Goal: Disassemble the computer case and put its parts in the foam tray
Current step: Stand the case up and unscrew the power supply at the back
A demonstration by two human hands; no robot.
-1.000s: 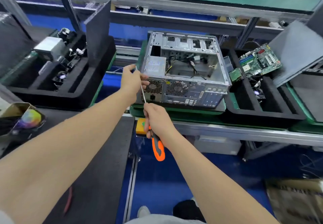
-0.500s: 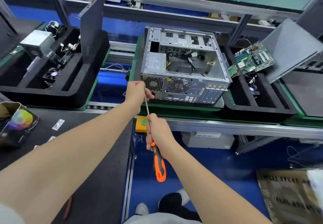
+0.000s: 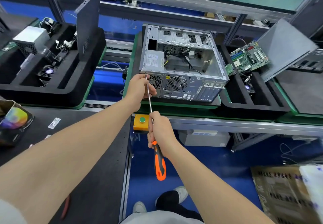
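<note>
The open computer case (image 3: 188,87) lies on its side on the conveyor, rear panel facing me, with a power supply (image 3: 154,59) and loose cables inside. A long screwdriver (image 3: 159,160) with an orange and black handle reaches up to the case's rear top-left corner. My right hand (image 3: 160,130) grips it where the handle meets the metal shaft. Near the tip, my left hand (image 3: 139,88) pinches the shaft against the case's corner. Right of the case, a black foam tray (image 3: 250,108) holds a green motherboard (image 3: 248,58) and a grey side panel (image 3: 286,49).
Another black foam tray (image 3: 52,89) at the left holds a power supply, a fan, cables and an upright side panel. A yellow box with a green button (image 3: 142,121) sits on the conveyor rail. A black mat (image 3: 83,154) covers the near bench; a cardboard box (image 3: 286,194) lies at lower right.
The camera has tilted and moved closer. My left hand slid down from the case's top corner to the rear face, and both hands keep the screwdriver at that corner.
</note>
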